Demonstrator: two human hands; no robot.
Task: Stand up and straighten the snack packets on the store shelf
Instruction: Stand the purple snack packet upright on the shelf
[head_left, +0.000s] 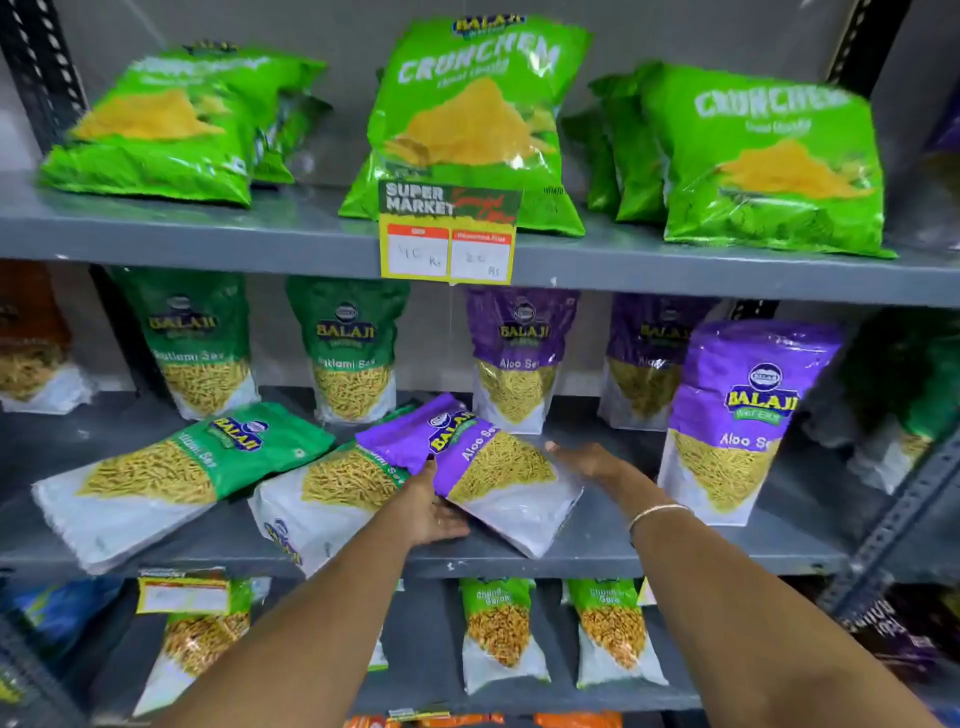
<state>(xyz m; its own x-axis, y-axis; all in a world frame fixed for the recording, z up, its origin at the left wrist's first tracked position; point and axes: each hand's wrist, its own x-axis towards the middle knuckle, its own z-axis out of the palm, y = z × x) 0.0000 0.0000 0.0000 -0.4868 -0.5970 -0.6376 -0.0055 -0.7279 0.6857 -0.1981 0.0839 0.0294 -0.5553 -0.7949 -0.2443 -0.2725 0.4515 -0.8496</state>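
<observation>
A purple Aloo Sev packet (483, 467) lies tilted on the middle shelf (597, 558), resting partly on a fallen green packet (332, 488). My left hand (428, 506) holds the purple packet's left edge, fingers under it. My right hand (584, 460) is flat against its right side, fingers apart. Another green Ratlami Sev packet (171, 478) lies flat further left. An upright purple Aloo Sev packet (737, 421) stands at the right front. Behind, green packets (202, 338) and purple packets (519, 353) stand upright.
The top shelf (208, 228) holds green Crunchem bags (467, 119), one leaning at the left, with a yellow price tag (449, 234) on its edge. The lower shelf carries upright Chana packets (498, 629). Slotted metal uprights (898, 514) frame the right side.
</observation>
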